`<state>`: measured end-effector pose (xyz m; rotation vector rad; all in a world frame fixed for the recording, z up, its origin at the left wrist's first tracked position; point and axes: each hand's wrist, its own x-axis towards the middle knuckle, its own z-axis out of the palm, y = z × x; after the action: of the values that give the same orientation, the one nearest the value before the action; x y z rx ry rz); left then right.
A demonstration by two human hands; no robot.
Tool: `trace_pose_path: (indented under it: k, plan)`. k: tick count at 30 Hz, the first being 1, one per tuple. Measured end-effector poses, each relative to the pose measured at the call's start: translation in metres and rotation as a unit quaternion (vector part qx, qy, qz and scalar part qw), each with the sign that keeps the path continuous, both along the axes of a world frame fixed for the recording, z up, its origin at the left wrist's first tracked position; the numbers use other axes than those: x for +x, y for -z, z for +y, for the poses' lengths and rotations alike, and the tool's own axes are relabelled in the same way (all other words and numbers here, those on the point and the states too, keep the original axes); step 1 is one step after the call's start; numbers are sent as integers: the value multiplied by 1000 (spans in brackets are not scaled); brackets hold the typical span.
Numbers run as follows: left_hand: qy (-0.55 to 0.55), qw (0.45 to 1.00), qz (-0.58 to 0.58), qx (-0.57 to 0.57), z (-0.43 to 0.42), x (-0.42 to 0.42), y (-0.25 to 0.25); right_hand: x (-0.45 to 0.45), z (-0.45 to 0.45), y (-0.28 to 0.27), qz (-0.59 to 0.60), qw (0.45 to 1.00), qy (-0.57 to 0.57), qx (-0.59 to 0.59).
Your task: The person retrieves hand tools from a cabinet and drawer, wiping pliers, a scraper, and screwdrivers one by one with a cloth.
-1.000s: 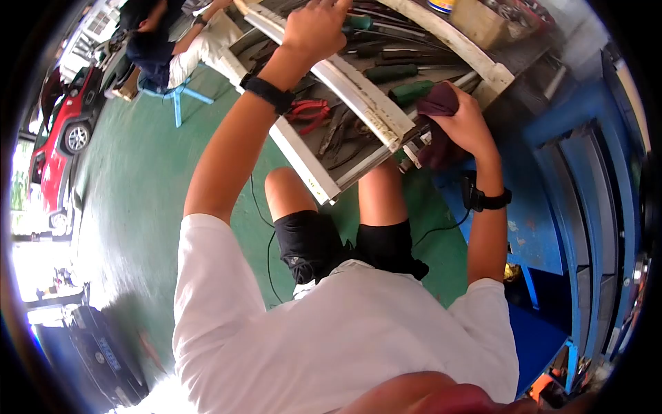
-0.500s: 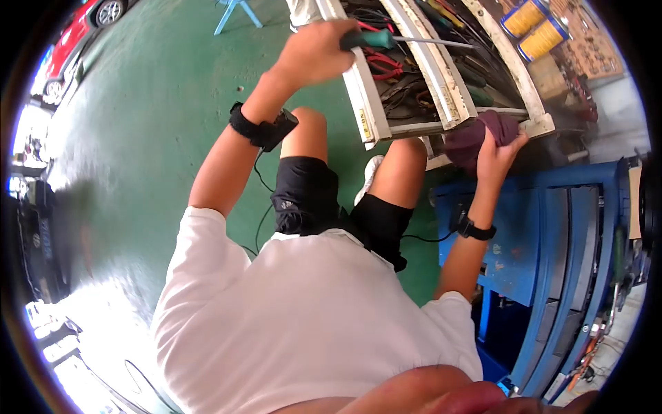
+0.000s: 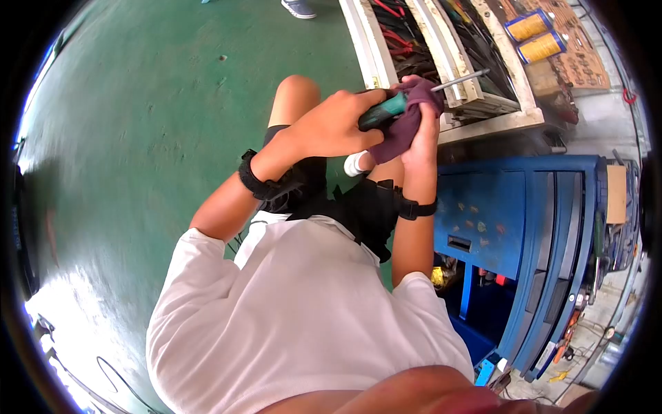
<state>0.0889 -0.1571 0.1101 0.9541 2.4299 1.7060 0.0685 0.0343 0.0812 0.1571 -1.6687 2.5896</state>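
My left hand (image 3: 332,124) is closed around the dark green handle of a screwdriver (image 3: 387,110). The long metal shaft points to the upper right, over the front end of a tool drawer. In my right hand (image 3: 422,143) is a maroon cloth (image 3: 398,138), bunched around the screwdriver where the handle meets the shaft. Both hands are close together above my knees, and the cloth hides part of the tool and some fingers.
White open drawers (image 3: 376,52) with pliers and other hand tools lie ahead. Two yellow-and-blue cans (image 3: 541,47) stand beyond them. A blue tool cabinet (image 3: 483,207) is at my right. Another person's shoe (image 3: 298,8) shows on the green floor (image 3: 172,103).
My left hand has brought the screwdriver down and right. My right hand has moved left with the cloth, which is now around the screwdriver. The view has shifted somewhat.
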Motion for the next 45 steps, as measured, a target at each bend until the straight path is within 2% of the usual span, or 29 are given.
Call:
trace_pose_path:
  k: [1,2,5,6,8,11,13,15,17,19,21,23,25,26,28,31,32,34,35,38,39,41,42,45]
  plan:
    - [0,998,-21,-64,-4,-1,5,5,-6,0,4,1000,6,24]
    - [-8,997,-25,-66,-7,-3,12,8,-10,-2,24,998,-11,61]
    - [-34,994,-24,-98,-18,-12,36,7,-22,7,111,973,37,199]
    - [-30,997,-15,-73,-21,-18,43,11,-27,-4,122,958,60,252]
    - [-45,997,31,-51,-27,-28,60,5,-33,-6,163,956,57,235]
    - [-95,993,42,-61,-38,-34,51,-7,-35,-11,269,933,80,225]
    - [-137,989,29,-53,-47,-43,54,-7,-38,-27,273,933,111,206]
    - [-177,983,17,-42,-58,-59,60,-14,-50,-32,300,932,73,188]
    - [-210,971,105,-40,-69,-81,68,-20,-71,-25,325,928,56,174]
    - [-248,958,128,-59,-82,-95,74,-31,-94,-7,331,922,60,191]
    - [-276,935,213,-65,-96,-102,88,-44,-116,22,318,927,37,194]
    - [-295,928,201,-104,-107,-95,86,-51,-137,64,248,950,0,188]
    - [-267,916,238,-180,-124,-99,100,-56,-153,102,206,956,-48,202]
    - [-276,894,284,-211,-135,-105,114,-54,-155,114,197,956,-59,209]
    - [-264,902,256,-229,-152,-106,123,-53,-164,125,47,985,-131,100]
    - [-237,910,226,-253,-175,-113,128,-65,-170,154,-11,986,-125,107]
    - [-229,905,224,-280,-181,-115,131,-69,-167,163,-15,986,-126,110]
    - [-210,889,258,-314,-188,-117,137,-73,-164,160,98,972,-72,200]
    - [-210,895,247,-305,-190,-118,141,-71,-163,156,88,971,-75,211]
    - [-170,906,271,-277,-186,-120,151,-70,-158,154,93,976,-141,138]
    - [-177,906,269,-274,-182,-123,153,-75,-157,156,94,974,-148,143]
    - [-108,911,293,-268,-171,-124,155,-82,-152,158,145,951,-123,245]
    - [-116,909,284,-283,-163,-119,156,-90,-153,163,158,948,-107,254]
    - [-110,925,243,-271,-171,-118,160,-98,-148,163,97,962,-114,228]
